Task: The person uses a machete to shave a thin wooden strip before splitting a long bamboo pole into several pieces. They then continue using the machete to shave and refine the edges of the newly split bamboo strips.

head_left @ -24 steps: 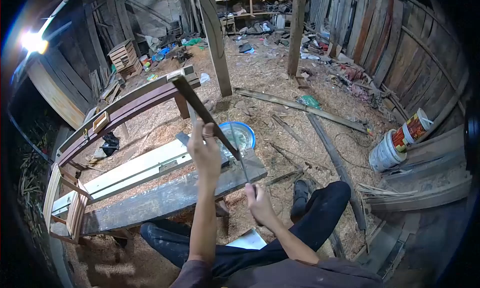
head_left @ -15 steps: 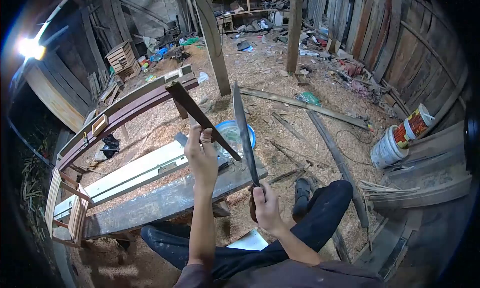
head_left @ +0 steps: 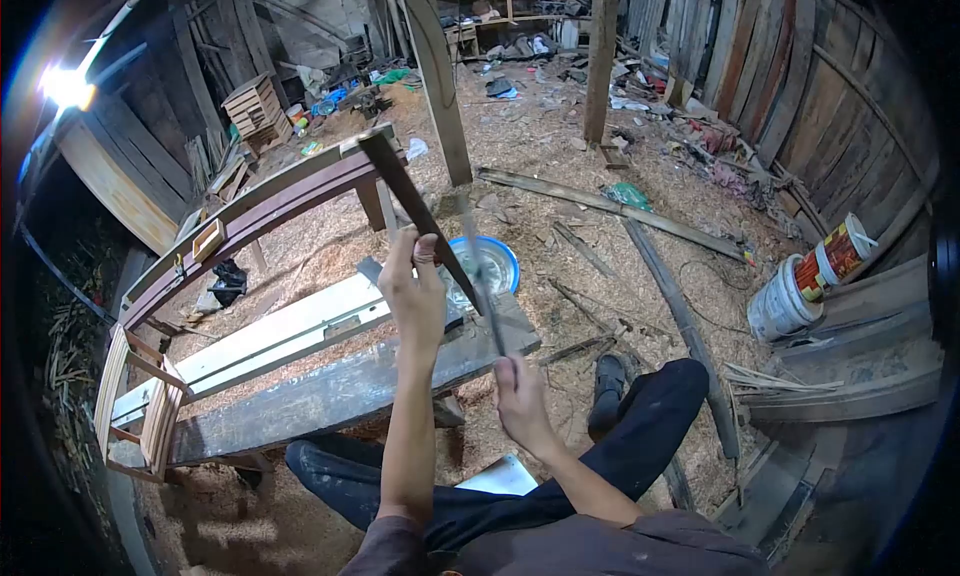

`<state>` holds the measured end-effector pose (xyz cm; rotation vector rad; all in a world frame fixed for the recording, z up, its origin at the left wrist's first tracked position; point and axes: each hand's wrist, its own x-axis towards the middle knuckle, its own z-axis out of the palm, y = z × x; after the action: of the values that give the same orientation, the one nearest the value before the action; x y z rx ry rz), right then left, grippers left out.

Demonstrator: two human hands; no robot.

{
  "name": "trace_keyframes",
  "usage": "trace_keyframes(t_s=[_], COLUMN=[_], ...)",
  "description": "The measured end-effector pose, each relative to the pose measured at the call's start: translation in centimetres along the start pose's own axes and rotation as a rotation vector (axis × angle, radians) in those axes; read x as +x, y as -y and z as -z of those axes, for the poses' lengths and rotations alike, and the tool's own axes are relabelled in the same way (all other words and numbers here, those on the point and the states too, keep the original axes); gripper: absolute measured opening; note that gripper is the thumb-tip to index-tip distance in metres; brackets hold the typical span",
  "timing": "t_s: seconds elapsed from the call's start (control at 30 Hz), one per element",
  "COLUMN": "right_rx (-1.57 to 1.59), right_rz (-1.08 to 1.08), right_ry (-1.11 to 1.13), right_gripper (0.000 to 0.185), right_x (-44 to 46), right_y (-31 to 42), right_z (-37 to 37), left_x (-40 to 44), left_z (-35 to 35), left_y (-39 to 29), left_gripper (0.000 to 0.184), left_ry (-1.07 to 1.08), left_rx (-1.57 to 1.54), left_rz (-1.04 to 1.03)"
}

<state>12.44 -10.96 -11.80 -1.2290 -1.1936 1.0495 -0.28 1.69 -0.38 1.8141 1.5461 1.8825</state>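
My left hand (head_left: 413,286) is closed round a dark, narrow wooden strip (head_left: 408,198), which slants with its top end up and left and its lower end at the plank bench. My right hand (head_left: 522,401) grips the handle of a long machete (head_left: 489,301), its blade pointing up and blurred, close beside the strip's right side. The dark plank bench (head_left: 300,406) lies under and to the left of both hands. Behind them is a round basin with a blue rim (head_left: 516,266), partly hidden by the strip and blade.
A pale board (head_left: 270,326) lies behind the bench, with a long maroon beam (head_left: 270,211) farther back. Two posts, the nearer one (head_left: 440,106), rise from shavings. Stacked buckets (head_left: 785,301) stand right, and a long pole (head_left: 680,321) lies beside my knee.
The machete has swung from upright and apart from the strip to close beside it, and my right hand has shifted slightly. My left hand still holds the strip.
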Motion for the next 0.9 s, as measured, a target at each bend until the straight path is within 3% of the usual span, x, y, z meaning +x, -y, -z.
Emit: trace_keyframes(t_s=[0.03,0.1,0.27,0.37,0.43,0.47,0.63,0.7,0.83,0.9], right_rx=[-0.017,0.054,0.013,0.053,-0.049,-0.166,-0.075,0.01,-0.079,-0.006], right_rz=[-0.097,-0.075,0.163,0.218,-0.052,0.026,0.038,-0.183,-0.073,-0.091], right_ry=[0.036,0.072,-0.041,-0.08,0.035,0.022,-0.008,-0.02,-0.015,0.002], right_gripper=[0.044,0.038,0.038,0.041,0.042,0.043,0.041,0.045,0.047,0.044], right_x=[0.6,0.7,0.3,0.3,1.5,1.4,0.6,-0.3,0.1,0.1], right_y=[-2.0,-2.2,4.2,1.3,-2.2,-2.3,-1.0,0.2,-1.4,-1.9], right_z=[0.0,0.8,1.5,0.8,0.6,1.4,1.8,2.0,2.4,2.5], left_x=[-0.1,0.3,-0.1,-0.5,-0.4,-0.2,-0.1,-0.6,-0.6,-0.6], left_z=[-0.4,0.1,-0.9,-1.3,-1.6,-1.2,-1.2,-1.6,-1.5,-1.7], left_y=[-0.1,-1.0,-2.0,-1.9,-1.7,-1.8,-1.6,-1.6,-2.4,-2.1], left_gripper=[0.012,0.014,0.014,0.013,0.014,0.014,0.017,0.021,0.022,0.023], left_ry=[-0.034,0.006,0.029,-0.033,-0.052,-0.02,0.029,0.017,0.082,0.077], left_rx=[0.041,-0.069,0.017,0.065,-0.003,-0.018,-0.062,-0.048,-0.215,-0.147], left_rz=[-0.015,0.082,0.018,-0.067,0.043,0.064,0.067,-0.012,0.179,0.08])
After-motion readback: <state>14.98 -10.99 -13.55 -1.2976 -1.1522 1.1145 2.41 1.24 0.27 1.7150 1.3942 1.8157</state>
